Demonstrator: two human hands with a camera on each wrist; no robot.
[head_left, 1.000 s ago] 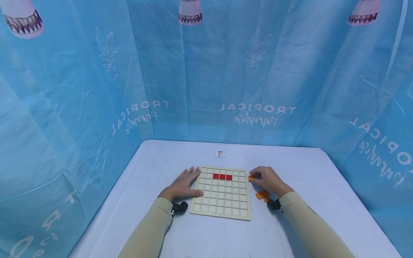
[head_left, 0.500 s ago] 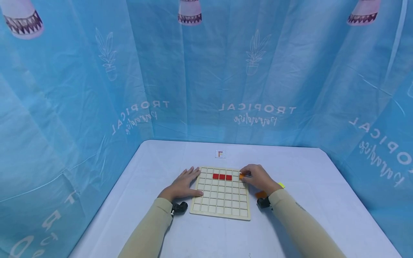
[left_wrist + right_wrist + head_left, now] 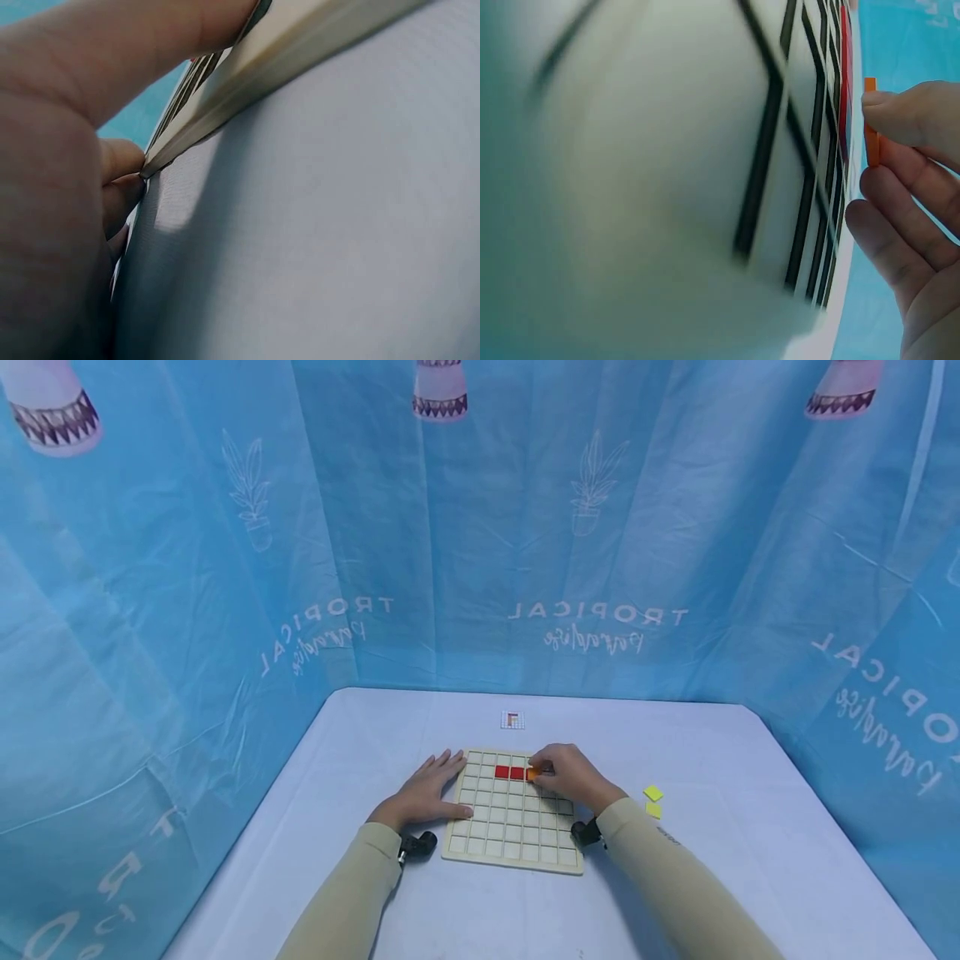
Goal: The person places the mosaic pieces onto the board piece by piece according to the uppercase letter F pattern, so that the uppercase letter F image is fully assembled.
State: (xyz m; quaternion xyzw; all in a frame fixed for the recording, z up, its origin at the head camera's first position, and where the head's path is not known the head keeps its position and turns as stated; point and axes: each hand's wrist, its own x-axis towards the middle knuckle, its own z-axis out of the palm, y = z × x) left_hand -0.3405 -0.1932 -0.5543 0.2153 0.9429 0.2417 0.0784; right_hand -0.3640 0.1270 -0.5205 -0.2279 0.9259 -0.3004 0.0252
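A cream grid board lies on the table, with red square tiles in a row near its far side. My left hand rests along the board's left edge, fingers spread and thumb on the frame. Over the upper right part of the board, my right hand pinches an orange tile between thumb and fingers. In the head view this orange tile partly covers the rightmost red tile. The right wrist view shows it held on edge, apart from the grid surface.
Two yellow tiles lie on the white tablecloth right of the board. Beyond the board is a small printed card with a coloured grid pattern. Blue curtains stand behind and beside the table.
My right hand has carried the orange tile leftward from beside the board to over its grid. Yellow tiles have come into view; the other orange tiles are now hidden. My left hand stays put.
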